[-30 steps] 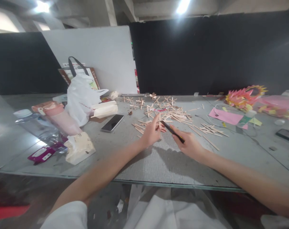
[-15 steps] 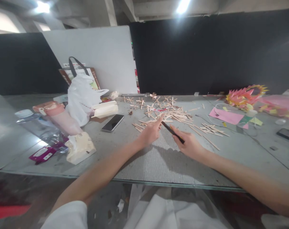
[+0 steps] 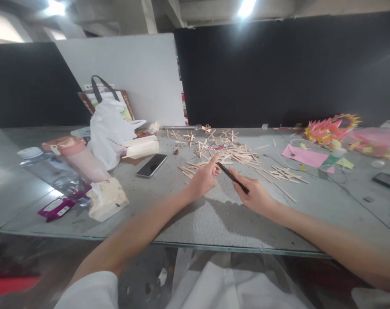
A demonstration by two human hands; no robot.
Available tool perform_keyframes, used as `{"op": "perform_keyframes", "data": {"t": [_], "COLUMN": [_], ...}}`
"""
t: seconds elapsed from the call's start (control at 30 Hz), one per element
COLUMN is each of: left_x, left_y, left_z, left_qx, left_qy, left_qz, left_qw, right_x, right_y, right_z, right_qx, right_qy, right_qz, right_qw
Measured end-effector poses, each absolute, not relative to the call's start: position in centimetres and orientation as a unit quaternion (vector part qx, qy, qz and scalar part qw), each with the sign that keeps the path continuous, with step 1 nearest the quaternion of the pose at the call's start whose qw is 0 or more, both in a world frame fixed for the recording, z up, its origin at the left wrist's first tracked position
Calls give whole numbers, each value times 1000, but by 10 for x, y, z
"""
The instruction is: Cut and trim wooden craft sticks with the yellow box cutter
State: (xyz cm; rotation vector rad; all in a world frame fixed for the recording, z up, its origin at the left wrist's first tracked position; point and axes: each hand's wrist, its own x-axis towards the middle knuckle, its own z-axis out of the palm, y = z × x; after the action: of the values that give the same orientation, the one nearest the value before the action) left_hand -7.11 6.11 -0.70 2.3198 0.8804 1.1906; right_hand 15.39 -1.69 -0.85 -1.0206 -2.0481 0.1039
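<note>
Far left of the fingers, on the grey table [image 3: 195, 229]: clear plastic bottle [image 3: 51, 171] with a white cap, purple packet [image 3: 57, 209] on the near side of it, pink drink bottle [image 3: 83, 159], white plastic bag [image 3: 106, 131], tissue packet [image 3: 108, 199]. Closer to the fingers, still on their left: smartphone [image 3: 152, 165], lying flat, screen dark.

Left hand [image 3: 203, 178]: index finger extended forward, the other fingers curled in; whether a stick is pinched there, I cannot tell.

Just beyond those fingertips: heap of thin wooden sticks [image 3: 246, 158], some crossed, many lying over one another.

Slim black hand tool [image 3: 232, 177]: between the two hands, tilted, its far end close beside the left fingers; contact cannot be made out.

Right hand [image 3: 255, 193]: fingers closed around the near part of the tool, thumb along it.

Right of the right fingers: loose sticks [image 3: 286, 175] on the tabletop. Well beyond and farther right: pink paper sheet [image 3: 302, 155], spiky pink-and-yellow paper craft [image 3: 325, 131].
</note>
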Motion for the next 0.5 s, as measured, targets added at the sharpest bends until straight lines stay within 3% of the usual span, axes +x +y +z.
{"op": "perform_keyframes", "data": {"t": [0.23,0.4,0.5], "left_x": [-65,-70,-69], "left_y": [55,56,55], "left_z": [-6,0,1], "left_qx": [789,827,818], "left_qy": [319,319,312], "left_qz": [446,424,435], "left_qw": [276,188,211], "right_x": [154,153,153], "right_y": [-17,-19,-19], "right_z": [-10,-10,-10], "right_qx": [-410,-397,-391], "right_qy": [-814,-816,-818], "right_qz": [37,20,13], "right_qw": [409,420,422]}}
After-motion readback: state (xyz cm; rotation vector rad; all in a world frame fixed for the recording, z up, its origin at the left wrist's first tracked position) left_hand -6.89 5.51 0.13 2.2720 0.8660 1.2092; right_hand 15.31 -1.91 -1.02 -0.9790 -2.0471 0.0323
